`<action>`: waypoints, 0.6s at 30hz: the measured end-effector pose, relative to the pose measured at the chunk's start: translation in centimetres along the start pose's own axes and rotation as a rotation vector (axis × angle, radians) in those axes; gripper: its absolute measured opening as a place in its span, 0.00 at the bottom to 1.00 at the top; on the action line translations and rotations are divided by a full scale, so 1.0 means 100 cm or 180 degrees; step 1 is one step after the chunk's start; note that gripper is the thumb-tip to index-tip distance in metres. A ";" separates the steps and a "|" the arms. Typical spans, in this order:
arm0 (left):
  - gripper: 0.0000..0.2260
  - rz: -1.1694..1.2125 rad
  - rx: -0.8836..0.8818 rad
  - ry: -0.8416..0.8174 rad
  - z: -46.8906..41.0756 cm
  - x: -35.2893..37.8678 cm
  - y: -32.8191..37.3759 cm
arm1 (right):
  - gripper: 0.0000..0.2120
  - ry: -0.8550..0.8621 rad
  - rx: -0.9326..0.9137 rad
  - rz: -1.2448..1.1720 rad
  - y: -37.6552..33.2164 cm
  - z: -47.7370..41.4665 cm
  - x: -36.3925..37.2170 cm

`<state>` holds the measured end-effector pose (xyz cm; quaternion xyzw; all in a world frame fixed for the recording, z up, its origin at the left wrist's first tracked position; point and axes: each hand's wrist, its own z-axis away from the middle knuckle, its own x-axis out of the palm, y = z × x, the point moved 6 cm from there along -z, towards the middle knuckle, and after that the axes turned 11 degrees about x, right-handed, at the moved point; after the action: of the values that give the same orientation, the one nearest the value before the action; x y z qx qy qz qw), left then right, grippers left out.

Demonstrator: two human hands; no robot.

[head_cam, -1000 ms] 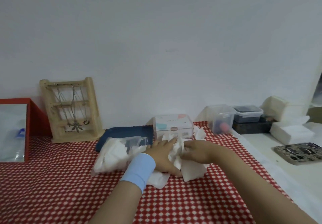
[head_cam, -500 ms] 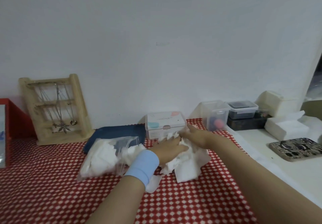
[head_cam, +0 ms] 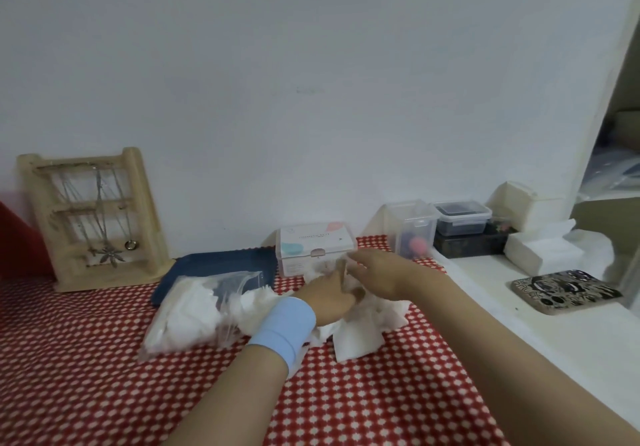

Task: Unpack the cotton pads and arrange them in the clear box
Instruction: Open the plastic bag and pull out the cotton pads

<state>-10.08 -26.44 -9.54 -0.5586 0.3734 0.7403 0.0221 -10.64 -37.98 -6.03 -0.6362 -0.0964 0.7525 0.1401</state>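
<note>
Left hand (head_cam: 329,298) sat on the loose cotton pads (head_cam: 360,327), fingers bent down into the heap; we couldn't tell whether it actually gripped any (motion blur). Right hand (head_cam: 377,272) was flat, fingers straight and holding nothing we could see, fingertips just in front of the clear box (head_cam: 317,248). The pads lay in a rumpled pile on the red checked cloth (head_cam: 104,359) right before the box, none visibly inside it. More sat in the plastic bag (head_cam: 197,310) just left of the pile, which partly overlapped a navy tray (head_cam: 221,263). We read this as the gathering step: pads out of the bag, not yet boxed. The box lid looked down, so the next move probably needed the right hand to lift it, then the left to square a stack and set it in flat. Loose sheets would splay unless pinched across the whole stack.
</note>
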 end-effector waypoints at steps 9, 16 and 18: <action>0.33 -0.0073 0.0233 0.0537 0.056 -0.074 -0.017 | 0.24 0.0295 -0.0078 0.0959 -0.039 -0.003 0.003; 0.21 -0.0322 -0.0221 0.1562 0.095 -0.131 -0.091 | 0.16 0.0762 -0.1062 -0.0112 -0.136 0.005 0.002; 0.21 -0.0479 -0.0549 0.1577 0.102 -0.138 -0.119 | 0.15 0.0453 -0.1251 -0.0410 -0.157 0.002 0.017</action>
<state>-7.87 -6.70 -3.20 -0.7487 0.2604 0.6064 -0.0626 -9.66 -22.58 -2.47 -0.6954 -0.2716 0.6619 0.0676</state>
